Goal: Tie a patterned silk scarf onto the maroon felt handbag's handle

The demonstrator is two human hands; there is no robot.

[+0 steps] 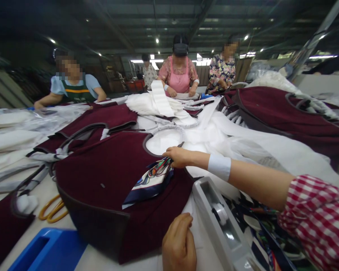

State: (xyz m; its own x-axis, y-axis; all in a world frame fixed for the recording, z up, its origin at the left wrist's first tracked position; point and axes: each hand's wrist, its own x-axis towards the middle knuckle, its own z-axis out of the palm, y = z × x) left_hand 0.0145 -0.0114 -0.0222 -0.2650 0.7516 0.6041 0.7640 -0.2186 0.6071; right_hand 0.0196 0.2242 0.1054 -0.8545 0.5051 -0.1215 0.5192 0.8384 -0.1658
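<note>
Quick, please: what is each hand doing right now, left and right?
Left hand: closed, holding nothing visible.
Right hand: closed on the patterned scarf.

the left hand (179,242) is cut off at the bottom edge, its fingers curled under and out of sight. the tape dispenser (223,222) and blue bin (49,250) run off the same edge. yellow scissor handles (52,210) show, the blades hidden beneath the maroon bag (107,180).

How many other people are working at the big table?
4. One in a green apron sits far left; one in a pink apron is at the far middle; one in white stands behind; one in a flowered top is far right. More may be hidden.
</note>
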